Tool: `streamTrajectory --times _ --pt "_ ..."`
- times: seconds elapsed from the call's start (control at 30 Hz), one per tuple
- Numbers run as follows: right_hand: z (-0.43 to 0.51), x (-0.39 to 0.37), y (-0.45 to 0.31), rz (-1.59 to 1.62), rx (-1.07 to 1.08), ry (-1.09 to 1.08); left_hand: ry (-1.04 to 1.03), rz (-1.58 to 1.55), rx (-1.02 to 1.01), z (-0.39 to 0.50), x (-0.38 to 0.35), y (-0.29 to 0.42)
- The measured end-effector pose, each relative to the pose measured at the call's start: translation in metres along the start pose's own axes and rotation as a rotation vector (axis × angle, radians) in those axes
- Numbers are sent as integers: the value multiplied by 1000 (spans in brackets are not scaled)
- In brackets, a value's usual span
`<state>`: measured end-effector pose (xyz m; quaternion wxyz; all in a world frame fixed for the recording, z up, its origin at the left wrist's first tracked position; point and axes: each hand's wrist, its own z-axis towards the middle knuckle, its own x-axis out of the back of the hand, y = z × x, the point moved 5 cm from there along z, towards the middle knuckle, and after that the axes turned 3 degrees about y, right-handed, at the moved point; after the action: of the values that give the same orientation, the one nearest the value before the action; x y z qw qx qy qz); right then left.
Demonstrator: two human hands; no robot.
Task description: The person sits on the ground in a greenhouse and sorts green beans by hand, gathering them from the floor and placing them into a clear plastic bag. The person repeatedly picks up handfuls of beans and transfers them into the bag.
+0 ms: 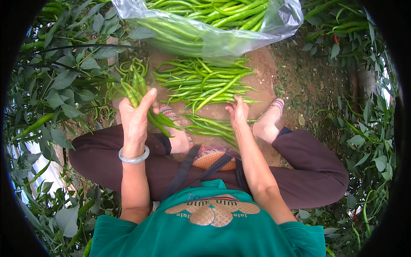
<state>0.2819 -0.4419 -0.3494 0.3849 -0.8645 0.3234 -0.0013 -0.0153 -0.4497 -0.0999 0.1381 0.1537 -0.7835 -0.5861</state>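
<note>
A small bunch of long green chili peppers (137, 84) is gripped in my left hand (136, 110), with several tips hanging below the fingers. My right hand (239, 111) reaches to the near edge of a heap of green chilies (205, 80) on the ground, its fingers at the lower right pods. Whether those fingers hold a pod is hard to tell. Closer to me lies a smaller group of chilies (210, 127), partly under the right wrist. Beyond the heap, a clear plastic bag (237, 43) gapes, filled with more green chilies (205, 13).
Leafy pepper plants (64, 74) crowd the left, and more plants (362, 138) line the right. Curled chilies (133, 69) lie beside the left hand. My feet in patterned shoes (276, 107) flank the heap. A woven seat (215, 159) with dark straps is under me.
</note>
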Motion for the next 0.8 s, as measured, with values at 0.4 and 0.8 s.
streamTrajectory --times 0.4,0.8 --pt "-13 -39 -39 50 77 -87 -70 159 57 -3 -24 -7" --pt "-108 -88 -88 -15 160 -441 -491 425 48 -11 -124 -71"
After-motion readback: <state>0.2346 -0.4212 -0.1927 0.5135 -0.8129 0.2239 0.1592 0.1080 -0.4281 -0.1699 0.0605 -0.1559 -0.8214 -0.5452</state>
